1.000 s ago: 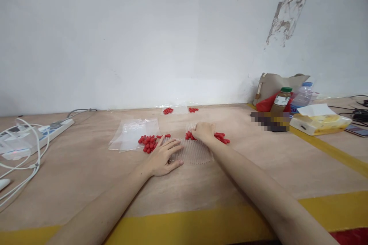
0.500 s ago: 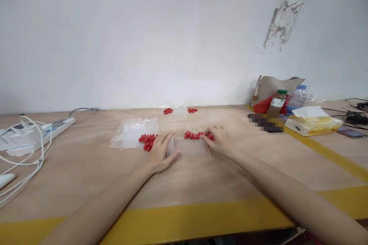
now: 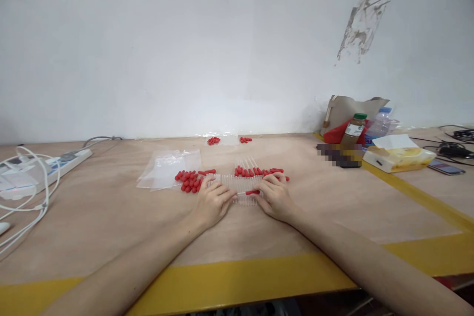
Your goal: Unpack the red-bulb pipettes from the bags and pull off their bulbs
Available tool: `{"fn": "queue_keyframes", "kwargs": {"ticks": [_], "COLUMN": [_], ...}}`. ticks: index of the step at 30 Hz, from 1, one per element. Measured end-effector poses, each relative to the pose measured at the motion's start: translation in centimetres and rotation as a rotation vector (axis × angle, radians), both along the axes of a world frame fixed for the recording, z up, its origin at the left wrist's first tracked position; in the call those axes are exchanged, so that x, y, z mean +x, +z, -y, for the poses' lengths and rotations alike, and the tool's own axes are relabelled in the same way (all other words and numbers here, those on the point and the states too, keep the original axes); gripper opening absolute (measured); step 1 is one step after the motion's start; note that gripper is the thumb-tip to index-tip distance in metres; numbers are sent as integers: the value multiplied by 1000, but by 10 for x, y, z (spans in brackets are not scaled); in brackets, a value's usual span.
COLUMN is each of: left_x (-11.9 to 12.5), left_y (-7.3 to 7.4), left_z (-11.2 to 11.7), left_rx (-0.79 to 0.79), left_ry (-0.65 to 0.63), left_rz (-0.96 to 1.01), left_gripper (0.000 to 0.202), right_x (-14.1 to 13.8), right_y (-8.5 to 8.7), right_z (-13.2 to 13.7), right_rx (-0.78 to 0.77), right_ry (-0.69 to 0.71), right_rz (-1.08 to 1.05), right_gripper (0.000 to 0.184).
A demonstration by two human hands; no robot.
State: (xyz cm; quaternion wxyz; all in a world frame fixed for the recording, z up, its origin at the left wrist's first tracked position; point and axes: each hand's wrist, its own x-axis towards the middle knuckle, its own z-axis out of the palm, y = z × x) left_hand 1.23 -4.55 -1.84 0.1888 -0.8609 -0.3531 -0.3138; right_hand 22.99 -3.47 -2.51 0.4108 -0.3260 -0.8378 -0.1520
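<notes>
A row of clear plastic tubes [image 3: 237, 181] lies side by side on the wooden table [image 3: 111, 217]. My left hand [image 3: 214, 200] rests on the left end of the row, its fingers pinched round one tube. My right hand [image 3: 274, 196] pinches a small red cap [image 3: 253, 192] at the end of that same tube. Loose red caps [image 3: 190, 180] lie in a heap left of the tubes, and more red caps [image 3: 259, 172] sit behind the row by my right hand.
Clear plastic bags [image 3: 168, 168] lie at the left. A power strip with white cables [image 3: 44, 170] is at the far left. A bottle [image 3: 352, 131], a bag [image 3: 351, 108] and a tissue pack [image 3: 398, 155] stand at the right. Yellow tape [image 3: 259, 281] edges the table.
My right hand came back from the red caps behind the row with one cap and met the left hand at a tube. The left hand's flat fingers closed round that tube.
</notes>
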Motion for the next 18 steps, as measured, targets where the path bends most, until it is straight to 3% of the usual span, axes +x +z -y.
{"fn": "queue_keyframes", "kwargs": {"ticks": [18], "left_x": [-4], "left_y": [8], "left_z": [13], "left_rx": [23], "left_ry": [-12], "left_rz": [-53], "left_gripper": [20], "right_x": [5], "right_y": [0], "right_z": [4], "right_rx": [60], "right_ry": [94], "right_rz": [155], "right_gripper": [16]}}
